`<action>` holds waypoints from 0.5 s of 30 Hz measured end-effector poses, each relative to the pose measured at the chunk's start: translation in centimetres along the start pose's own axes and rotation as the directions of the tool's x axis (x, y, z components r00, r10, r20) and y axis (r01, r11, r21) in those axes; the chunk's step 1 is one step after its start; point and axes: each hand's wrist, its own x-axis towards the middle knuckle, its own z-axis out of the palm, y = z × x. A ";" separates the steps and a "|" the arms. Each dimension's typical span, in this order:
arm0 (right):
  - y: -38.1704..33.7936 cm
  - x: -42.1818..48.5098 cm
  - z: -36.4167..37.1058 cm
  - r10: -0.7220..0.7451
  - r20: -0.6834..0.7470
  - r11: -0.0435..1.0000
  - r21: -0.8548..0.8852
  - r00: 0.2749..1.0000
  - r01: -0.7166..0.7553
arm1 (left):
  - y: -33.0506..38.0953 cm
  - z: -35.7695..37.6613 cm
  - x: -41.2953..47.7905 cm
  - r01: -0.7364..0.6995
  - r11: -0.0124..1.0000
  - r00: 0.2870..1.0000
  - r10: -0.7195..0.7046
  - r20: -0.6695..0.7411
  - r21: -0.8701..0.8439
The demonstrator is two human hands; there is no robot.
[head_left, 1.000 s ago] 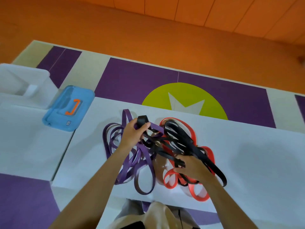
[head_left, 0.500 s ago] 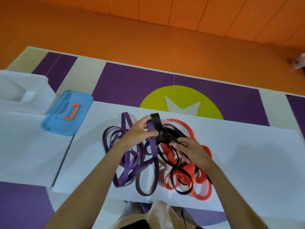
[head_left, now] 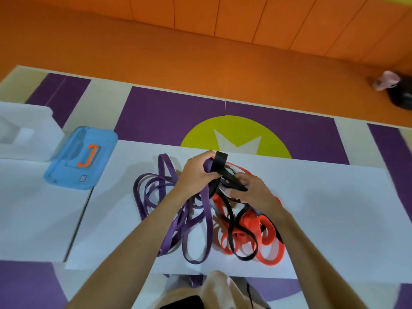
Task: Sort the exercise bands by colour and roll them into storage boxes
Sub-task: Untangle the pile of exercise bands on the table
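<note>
Our left hand [head_left: 196, 172] grips a black band [head_left: 220, 160] and a purple band [head_left: 207, 206] together; our right hand [head_left: 254, 192] pinches the same black band; red bands [head_left: 252, 224] lie half hidden beneath it.

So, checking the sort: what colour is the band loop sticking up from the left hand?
Band loop is black, head view.

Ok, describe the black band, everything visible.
The black band is a flat, matte, rubbery-looking strap. Its top end folds into a small loop standing above the left hand, which grips it together with a purple band. The right hand pinches a stretch just beside. From there it trails down in loose loops over the red bands on the white table, tangled with them. Whether it is one band or several cannot be told.
</note>
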 end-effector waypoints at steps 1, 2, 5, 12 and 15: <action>1.0 0.2 0.2 -0.025 -0.005 0.992 -0.124 1.000 0.024 | 0.4 0.0 0.0 0.001 1.000 1.000 -0.001 -0.017 -0.012; 2.2 0.4 0.6 -0.026 -0.008 0.979 -0.203 1.000 0.024 | 0.7 -0.2 0.0 0.009 1.000 0.999 -0.011 -0.049 -0.025; 5.8 0.0 1.3 0.067 -0.005 0.969 -0.236 0.998 -0.066 | 0.8 -1.9 0.6 0.033 0.999 0.987 -0.039 -0.155 -0.042; 6.8 -0.4 -1.0 0.136 -0.154 0.984 -0.096 0.979 -0.152 | -0.1 -5.4 0.4 0.082 0.993 0.981 -0.065 -0.180 0.088; 3.8 -0.7 -4.2 0.048 -0.250 0.999 -0.013 0.967 -0.053 | -0.2 -6.4 0.4 0.104 0.989 0.980 -0.085 -0.181 0.100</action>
